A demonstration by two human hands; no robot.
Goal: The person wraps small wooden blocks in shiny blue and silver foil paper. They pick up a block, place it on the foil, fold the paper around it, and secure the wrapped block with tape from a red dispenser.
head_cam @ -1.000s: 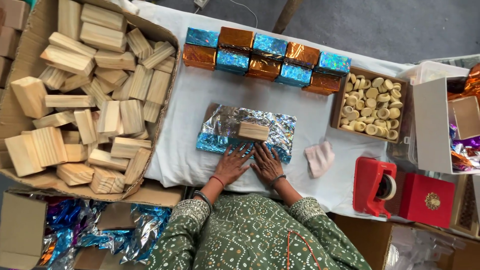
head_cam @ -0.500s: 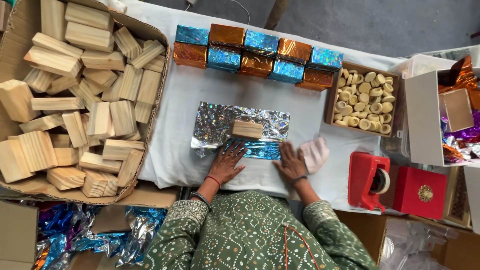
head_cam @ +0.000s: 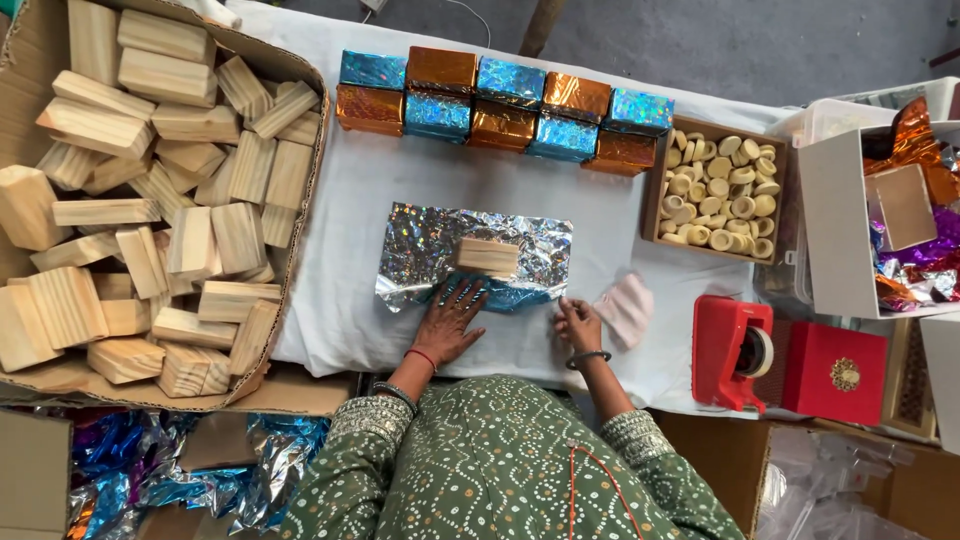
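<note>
1. Head camera, looking straight down: a person in a green patterned top sits at a table draped in a white cloth (head_cam: 350, 230), and the holographic foil sheet (head_cam: 430, 250) at the cloth's centre serves as the landmark for everything around it.
2. Nearest the person, the left hand (head_cam: 447, 325) lies palm-down with fingers spread flat on the near edge of the foil sheet, pressing it to the cloth and gripping nothing.
3. Just off the foil's near right corner, the right hand (head_cam: 579, 325) rests on the bare cloth with fingers loosely curled; whether it pinches anything cannot be told.
4. A small pale pink cloth (head_cam: 627, 308) lies just right of that hand.
5. On the foil sheet, a little right of its middle, a bare wooden block (head_cam: 488, 256) sits unwrapped, apart from both hands.
6. Left of the foil, a large cardboard box (head_cam: 300, 85) holds a heap of similar wooden blocks.
7. Right of the foil stand a red tape dispenser (head_cam: 728, 350), a red box (head_cam: 832, 372) beside it, and farther back a tray of small cream-coloured rounds (head_cam: 720, 192).
8. Beyond the foil, at the far edge, foil-wrapped blocks (head_cam: 500, 105) in blue and orange sit in two touching rows.
</note>
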